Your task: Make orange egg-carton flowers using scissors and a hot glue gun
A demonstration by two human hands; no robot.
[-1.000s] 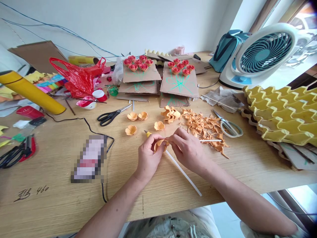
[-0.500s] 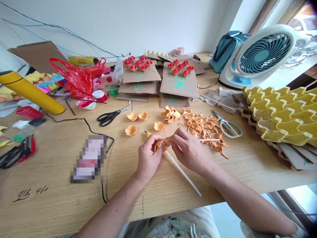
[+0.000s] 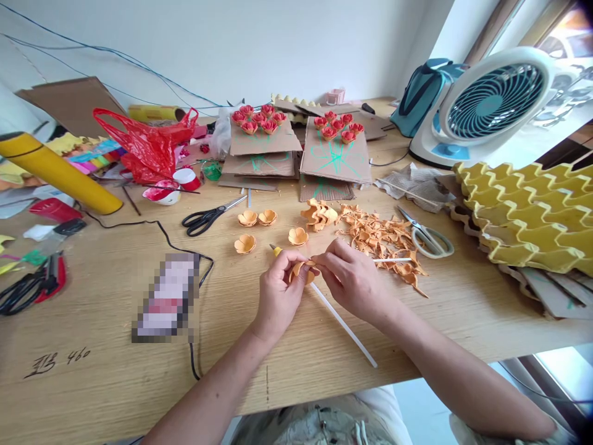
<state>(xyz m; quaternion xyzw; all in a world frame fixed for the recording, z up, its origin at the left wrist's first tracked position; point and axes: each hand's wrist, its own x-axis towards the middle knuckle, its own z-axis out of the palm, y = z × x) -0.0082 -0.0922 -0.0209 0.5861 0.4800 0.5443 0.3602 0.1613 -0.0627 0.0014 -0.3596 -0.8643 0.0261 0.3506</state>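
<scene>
The orange flower cup has shifted slightly; the left hand holds its side, while the right hand narrowly pinches its rim.

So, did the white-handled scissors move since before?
No. The white-handled scissors lie at the same slant, with the same gap left of the yellow egg trays.

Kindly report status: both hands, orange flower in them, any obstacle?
Left hand, right hand: both on orange flower. Flower partly hidden. White stick close by, seemingly not blocking.
</scene>
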